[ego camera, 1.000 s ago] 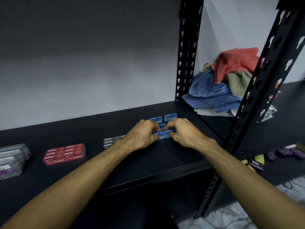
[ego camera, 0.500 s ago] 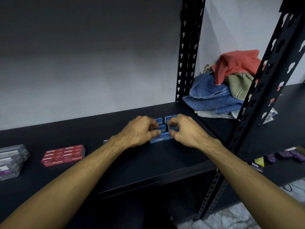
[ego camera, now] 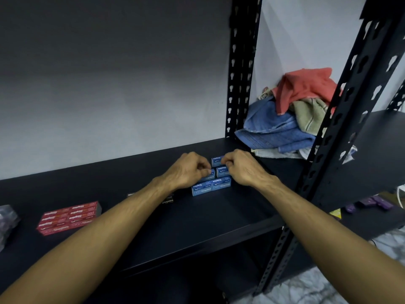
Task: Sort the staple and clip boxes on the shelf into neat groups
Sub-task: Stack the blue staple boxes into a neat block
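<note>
Blue cardboard staple boxes point(ego camera: 211, 187) sat clustered at the centre of the black shelf point(ego camera: 197, 224). Both the left hand point(ego camera: 188, 171) and right hand point(ego camera: 242, 166) had fingers curled, pinching boxes in the cluster. Red staple boxes point(ego camera: 69, 217) lay at lower left.

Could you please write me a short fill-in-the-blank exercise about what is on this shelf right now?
1. Both hands, the left hand and the right hand, are on the staple boxes coloured ____.
2. The red staple boxes lie to the ____ of the left forearm.
3. The top cloth in the pile of cloths is coloured ____.

Missing words: blue; left; red
</note>
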`<state>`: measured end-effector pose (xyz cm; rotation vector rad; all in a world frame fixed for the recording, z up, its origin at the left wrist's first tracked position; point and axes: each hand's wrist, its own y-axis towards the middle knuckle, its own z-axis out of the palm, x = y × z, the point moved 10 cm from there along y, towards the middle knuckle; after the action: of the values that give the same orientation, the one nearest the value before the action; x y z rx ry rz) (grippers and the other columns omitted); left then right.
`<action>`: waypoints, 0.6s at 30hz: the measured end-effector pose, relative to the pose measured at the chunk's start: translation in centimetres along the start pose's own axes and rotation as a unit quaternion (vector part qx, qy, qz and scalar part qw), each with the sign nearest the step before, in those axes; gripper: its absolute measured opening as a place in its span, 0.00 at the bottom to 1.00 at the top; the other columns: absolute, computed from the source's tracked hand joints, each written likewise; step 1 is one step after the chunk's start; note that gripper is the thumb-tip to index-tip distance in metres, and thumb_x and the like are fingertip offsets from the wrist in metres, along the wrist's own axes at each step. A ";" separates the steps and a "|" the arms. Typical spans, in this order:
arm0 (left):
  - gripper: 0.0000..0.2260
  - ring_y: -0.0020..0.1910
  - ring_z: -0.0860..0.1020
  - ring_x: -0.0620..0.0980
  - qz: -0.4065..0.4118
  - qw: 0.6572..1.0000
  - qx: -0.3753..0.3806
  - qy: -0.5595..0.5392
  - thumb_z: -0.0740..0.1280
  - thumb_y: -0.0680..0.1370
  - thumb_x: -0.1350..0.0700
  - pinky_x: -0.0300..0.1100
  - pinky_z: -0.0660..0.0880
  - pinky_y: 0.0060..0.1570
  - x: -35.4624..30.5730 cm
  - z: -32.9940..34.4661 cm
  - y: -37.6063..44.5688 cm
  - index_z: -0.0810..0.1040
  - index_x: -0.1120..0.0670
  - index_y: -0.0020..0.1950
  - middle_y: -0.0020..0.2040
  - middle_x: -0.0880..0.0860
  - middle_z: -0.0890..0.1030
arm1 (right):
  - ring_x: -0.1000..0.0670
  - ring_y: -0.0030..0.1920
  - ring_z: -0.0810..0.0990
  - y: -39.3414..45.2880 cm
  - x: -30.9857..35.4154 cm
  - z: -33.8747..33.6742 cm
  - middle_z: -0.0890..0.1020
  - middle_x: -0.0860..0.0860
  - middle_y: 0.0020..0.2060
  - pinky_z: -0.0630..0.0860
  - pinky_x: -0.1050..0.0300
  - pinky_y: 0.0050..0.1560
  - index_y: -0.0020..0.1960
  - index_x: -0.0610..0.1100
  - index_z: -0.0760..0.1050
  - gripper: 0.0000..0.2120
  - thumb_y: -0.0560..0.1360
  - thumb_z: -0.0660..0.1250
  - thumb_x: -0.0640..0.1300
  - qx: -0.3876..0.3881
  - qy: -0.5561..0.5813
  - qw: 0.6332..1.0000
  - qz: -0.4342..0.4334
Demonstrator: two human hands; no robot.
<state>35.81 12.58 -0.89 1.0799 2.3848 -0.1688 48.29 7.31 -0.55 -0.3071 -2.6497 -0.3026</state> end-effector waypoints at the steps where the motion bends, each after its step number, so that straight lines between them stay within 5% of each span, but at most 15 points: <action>1: 0.07 0.47 0.81 0.42 -0.001 1.000 0.003 0.002 0.69 0.78 0.53 0.37 0.76 0.51 0.1 0.2 0.1 0.83 0.52 0.54 0.49 0.47 0.84 | 0.50 0.56 0.80 0.0 -0.1 0.4 0.82 0.48 0.59 0.73 0.62 0.53 0.59 0.45 0.81 0.14 0.79 0.60 0.38 0.009 0.003 1.000 0.001; 11: 0.06 0.44 0.81 0.41 -0.006 1.000 0.001 -0.007 0.71 0.77 0.53 0.36 0.77 0.47 0.6 0.4 0.3 0.84 0.52 0.53 0.45 0.47 0.84 | 0.57 0.42 0.79 0.4 0.0 1.9 0.83 0.51 0.47 0.68 0.69 0.35 0.56 0.46 0.82 0.14 0.81 0.58 0.39 0.060 0.046 0.997 -0.005; 18: 0.07 0.49 0.80 0.40 -0.014 0.999 0.015 -0.025 0.69 0.78 0.54 0.35 0.74 0.52 1.3 0.2 -0.4 0.85 0.53 0.54 0.51 0.47 0.85 | 0.60 0.40 0.77 0.2 1.1 2.1 0.80 0.56 0.41 0.67 0.68 0.35 0.53 0.49 0.83 0.15 0.80 0.58 0.38 0.086 0.049 0.995 -0.026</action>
<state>34.92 13.10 -1.73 1.0445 2.3602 -0.2384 46.54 8.21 -1.88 -0.1627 -2.5688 -0.1019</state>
